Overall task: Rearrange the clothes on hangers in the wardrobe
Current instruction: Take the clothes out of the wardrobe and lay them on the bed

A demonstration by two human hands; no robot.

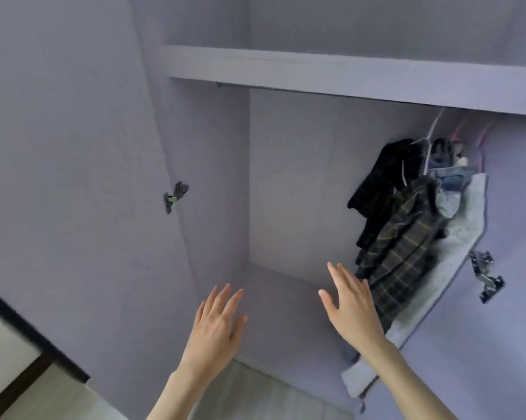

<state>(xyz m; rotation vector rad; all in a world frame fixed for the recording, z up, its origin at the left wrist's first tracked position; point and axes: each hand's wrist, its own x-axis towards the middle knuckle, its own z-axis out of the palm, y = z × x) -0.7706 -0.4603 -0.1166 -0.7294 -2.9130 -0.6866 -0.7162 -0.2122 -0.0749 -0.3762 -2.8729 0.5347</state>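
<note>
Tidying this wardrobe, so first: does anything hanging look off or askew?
Yes. The clothes are all bunched at the right end, and the black garment hangs lopsided off its hanger. Both hands, left and right, are open and empty.

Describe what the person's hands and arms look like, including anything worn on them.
Both forearms are bare, with no sleeves in view. The left hand and right hand wear no gloves, and no rings, watch or bracelets show. The fingers are slim and the nails look unpainted.

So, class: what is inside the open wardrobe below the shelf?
Clothes on hangers crowd the right end: a black garment, a plaid shirt, a pale garment. The rail itself is hidden by the shelf.
</note>
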